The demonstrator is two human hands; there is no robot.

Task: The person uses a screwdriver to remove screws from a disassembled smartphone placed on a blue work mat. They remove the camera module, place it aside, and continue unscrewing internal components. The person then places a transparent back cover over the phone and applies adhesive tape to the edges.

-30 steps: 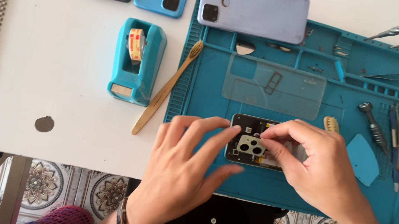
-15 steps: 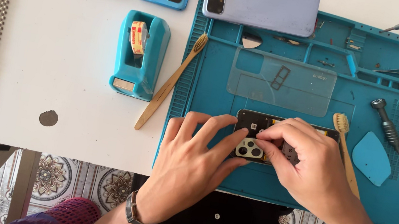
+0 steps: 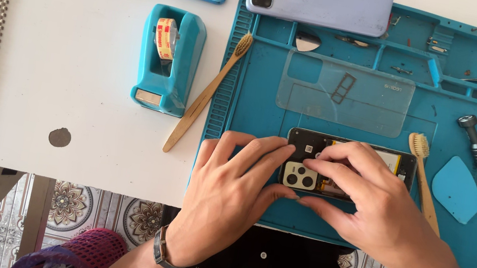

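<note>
Both hands gripped an opened phone (image 3: 312, 159) lying face down at lower centre of the frame on a blue repair mat (image 3: 260, 79). The left hand (image 3: 228, 194) pinched its camera end; the right hand (image 3: 377, 209) pressed fingertips onto its exposed interior. Just above lay a clear back cover (image 3: 348, 94). A bamboo brush (image 3: 206, 93) and a blue tape dispenser (image 3: 170, 58) sat to the left on the white counter (image 3: 59, 46), and three phones lined the top edge.

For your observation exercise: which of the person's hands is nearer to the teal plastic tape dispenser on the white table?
Left. The left hand lies just right of and below the teal plastic tape dispenser; the right hand is farther right.
</note>
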